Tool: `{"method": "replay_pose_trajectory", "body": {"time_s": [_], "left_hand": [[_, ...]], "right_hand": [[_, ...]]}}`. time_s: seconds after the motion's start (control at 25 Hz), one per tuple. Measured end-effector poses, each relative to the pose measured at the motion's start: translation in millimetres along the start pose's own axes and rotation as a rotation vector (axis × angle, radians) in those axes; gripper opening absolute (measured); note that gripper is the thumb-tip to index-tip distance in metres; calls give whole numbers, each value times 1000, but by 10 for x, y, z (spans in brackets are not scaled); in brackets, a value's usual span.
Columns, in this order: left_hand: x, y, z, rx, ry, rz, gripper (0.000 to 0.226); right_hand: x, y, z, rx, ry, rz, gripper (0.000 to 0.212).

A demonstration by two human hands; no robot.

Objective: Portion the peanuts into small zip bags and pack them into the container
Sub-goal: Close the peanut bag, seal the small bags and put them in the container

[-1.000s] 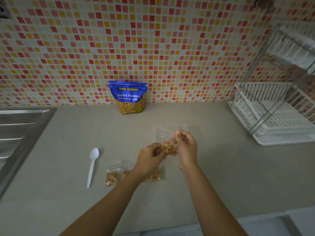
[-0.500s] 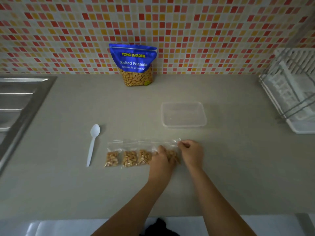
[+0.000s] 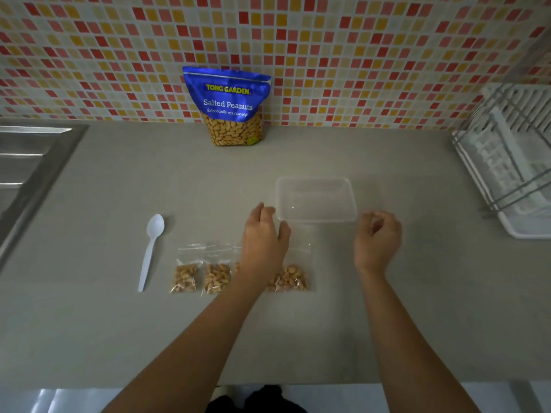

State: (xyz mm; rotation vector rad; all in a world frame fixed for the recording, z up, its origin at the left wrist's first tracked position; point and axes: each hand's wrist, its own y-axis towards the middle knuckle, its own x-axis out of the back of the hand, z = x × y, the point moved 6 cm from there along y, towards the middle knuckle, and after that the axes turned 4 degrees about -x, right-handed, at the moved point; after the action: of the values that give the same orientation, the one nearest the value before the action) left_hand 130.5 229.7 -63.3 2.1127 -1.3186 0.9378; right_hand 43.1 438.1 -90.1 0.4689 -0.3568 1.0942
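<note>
Both hands are hovering empty over the grey counter (image 3: 387, 323). The left hand (image 3: 264, 239) is spread open, its fingertips just beside the clear container's (image 3: 316, 199) near-left corner; the right hand (image 3: 378, 240) is loosely curled near its right corner. Filled zip bags (image 3: 214, 277) are lying in a row beside the white spoon (image 3: 151, 251), one apparently hidden under the left wrist. The peanut pouch (image 3: 231, 105) is standing against the tiled wall.

Grey counter (image 3: 119, 338) carries: peanut pouch (image 3: 228, 105), container (image 3: 316, 199) (clear), spoon (image 3: 150, 251), zip bags (image 3: 214, 274).
</note>
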Motion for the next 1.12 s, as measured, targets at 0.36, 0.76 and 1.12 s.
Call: {"method": "replay_pose_trajectory", "body": {"time_s": [0.36, 0.76, 1.12], "left_hand": [[-450, 730, 61, 190, -186, 193, 47], [507, 719, 953, 246, -111, 10, 45], [707, 700, 1339, 277, -13, 71, 17]], "right_hand": [[-642, 386, -73, -67, -230, 562, 57], [-1162, -466, 491, -14, -8, 586, 51], [-1334, -805, 636, -152, 26, 639, 53]]}}
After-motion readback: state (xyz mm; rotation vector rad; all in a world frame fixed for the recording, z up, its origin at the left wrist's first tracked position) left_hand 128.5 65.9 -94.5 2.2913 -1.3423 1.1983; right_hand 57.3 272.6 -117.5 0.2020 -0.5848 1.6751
